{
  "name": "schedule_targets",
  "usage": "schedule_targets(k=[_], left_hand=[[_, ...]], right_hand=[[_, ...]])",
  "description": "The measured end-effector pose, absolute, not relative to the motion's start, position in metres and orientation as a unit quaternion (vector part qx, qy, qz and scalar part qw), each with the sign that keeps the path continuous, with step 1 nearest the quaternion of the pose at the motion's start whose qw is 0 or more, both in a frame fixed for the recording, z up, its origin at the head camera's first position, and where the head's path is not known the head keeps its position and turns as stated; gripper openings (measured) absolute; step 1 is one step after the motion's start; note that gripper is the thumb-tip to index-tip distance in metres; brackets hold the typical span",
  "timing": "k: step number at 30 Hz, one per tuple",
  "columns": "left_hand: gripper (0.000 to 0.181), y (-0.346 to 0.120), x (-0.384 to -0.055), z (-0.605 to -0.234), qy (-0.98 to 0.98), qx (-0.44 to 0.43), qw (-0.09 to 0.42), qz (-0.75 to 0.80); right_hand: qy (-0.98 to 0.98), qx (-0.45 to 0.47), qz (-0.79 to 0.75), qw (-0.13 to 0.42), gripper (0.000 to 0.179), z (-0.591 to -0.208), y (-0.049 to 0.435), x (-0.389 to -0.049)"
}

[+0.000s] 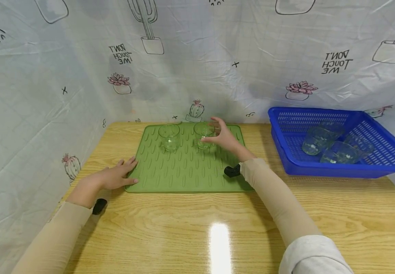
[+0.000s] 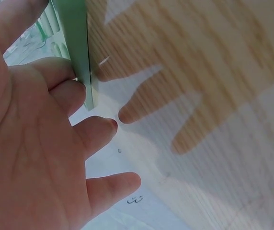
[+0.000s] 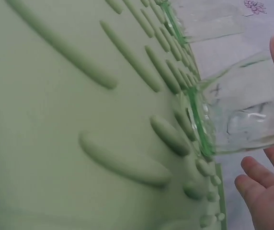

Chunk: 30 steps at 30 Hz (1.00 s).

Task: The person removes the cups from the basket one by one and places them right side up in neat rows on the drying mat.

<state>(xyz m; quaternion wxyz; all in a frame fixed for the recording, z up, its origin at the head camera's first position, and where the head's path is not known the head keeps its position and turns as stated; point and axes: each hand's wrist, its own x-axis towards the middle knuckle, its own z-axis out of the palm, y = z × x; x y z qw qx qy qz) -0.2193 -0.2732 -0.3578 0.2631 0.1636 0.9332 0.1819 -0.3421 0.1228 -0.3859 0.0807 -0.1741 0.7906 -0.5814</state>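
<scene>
And there, right hand (image 1: 227, 139), fingers apart, flanked a round clear-glass tumbler (image 1: 200, 132), perhaps steadying it; left hand (image 1: 115, 177), fingers spread, touched the green rubbery mat (image 1: 180, 179), likely bracing it.

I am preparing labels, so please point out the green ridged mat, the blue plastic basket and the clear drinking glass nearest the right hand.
Green ridged mat (image 1: 183, 167), head view: middle upper surface.
Blue plastic basket (image 1: 334, 171), head view: front outer wall.
Clear drinking glass (image 3: 245, 115), right wrist view: side wall.

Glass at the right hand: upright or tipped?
Upright: the glass stands base-down on the green mat, its wider rim on top.
</scene>
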Motion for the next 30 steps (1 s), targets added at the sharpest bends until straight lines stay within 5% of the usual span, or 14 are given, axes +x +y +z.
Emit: schedule_targets(k=[30], left_hand=[[0.091,-0.275,-0.222,-0.360,0.930,0.162,0.268,0.190]], right_hand=[[0.795,-0.202,-0.570,0.044,0.074,-0.356,0.161,-0.280]])
